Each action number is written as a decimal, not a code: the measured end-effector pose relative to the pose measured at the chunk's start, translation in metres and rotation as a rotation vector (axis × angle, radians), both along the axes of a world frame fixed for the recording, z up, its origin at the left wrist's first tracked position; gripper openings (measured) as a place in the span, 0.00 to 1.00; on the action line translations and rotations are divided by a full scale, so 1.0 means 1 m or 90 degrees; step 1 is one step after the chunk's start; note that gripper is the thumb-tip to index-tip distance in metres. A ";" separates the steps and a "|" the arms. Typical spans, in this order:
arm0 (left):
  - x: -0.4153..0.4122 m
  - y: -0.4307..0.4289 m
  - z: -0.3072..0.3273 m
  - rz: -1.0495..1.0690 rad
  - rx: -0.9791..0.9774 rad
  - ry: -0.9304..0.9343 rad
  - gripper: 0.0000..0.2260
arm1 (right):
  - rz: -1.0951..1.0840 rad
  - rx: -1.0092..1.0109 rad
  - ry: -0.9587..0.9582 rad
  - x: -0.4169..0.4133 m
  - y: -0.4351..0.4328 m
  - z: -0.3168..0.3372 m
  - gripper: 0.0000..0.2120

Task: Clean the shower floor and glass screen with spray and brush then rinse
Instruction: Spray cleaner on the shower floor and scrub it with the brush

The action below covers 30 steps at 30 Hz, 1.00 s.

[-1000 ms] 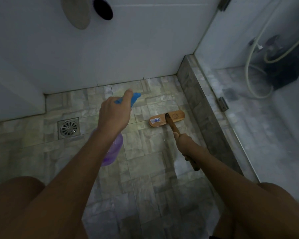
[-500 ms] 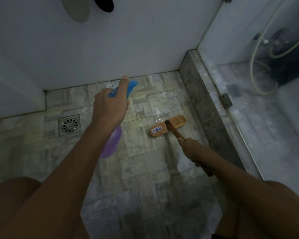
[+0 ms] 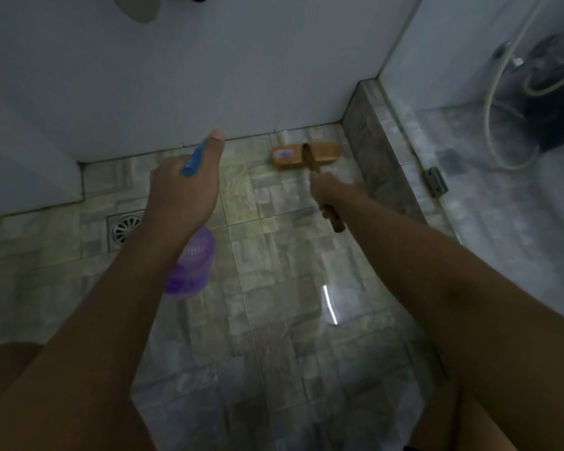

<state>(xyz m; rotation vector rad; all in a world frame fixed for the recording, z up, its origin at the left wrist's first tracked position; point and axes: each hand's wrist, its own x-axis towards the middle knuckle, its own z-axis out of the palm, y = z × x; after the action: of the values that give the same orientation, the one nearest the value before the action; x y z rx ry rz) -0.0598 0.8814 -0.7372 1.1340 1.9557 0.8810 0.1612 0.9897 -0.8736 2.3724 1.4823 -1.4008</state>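
Over the tiled shower floor [image 3: 274,255], the left hand [image 3: 183,193] held a purple spray bottle [image 3: 192,265] by its blue head, fingers curled round it and one digit stretched along the top. The right hand [image 3: 328,190] gripped the brush [image 3: 303,154] by its wooden handle, fingers wrapped round it. The brush head lay on the tiles just beside the back wall, near the stone kerb [image 3: 378,151]. A round drain [image 3: 122,227] sat left of the bottle.
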 end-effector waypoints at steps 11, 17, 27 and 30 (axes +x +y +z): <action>-0.030 0.007 -0.002 0.037 -0.029 0.012 0.32 | -0.014 -0.012 -0.063 0.058 -0.059 0.000 0.23; -0.058 -0.002 0.005 0.055 -0.036 0.009 0.31 | -0.101 -0.055 -0.030 0.001 0.026 0.001 0.18; -0.093 -0.009 0.007 0.081 -0.015 0.008 0.29 | 0.274 -0.068 0.019 -0.046 -0.127 0.004 0.23; -0.102 -0.010 0.006 0.090 -0.022 -0.005 0.31 | 0.146 -0.077 -0.061 0.008 -0.123 -0.001 0.24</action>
<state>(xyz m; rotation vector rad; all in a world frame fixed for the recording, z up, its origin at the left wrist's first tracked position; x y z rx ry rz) -0.1623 0.8709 -0.7314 0.9809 2.0571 0.9200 0.1696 0.8663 -0.8748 2.0919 1.5396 -1.2666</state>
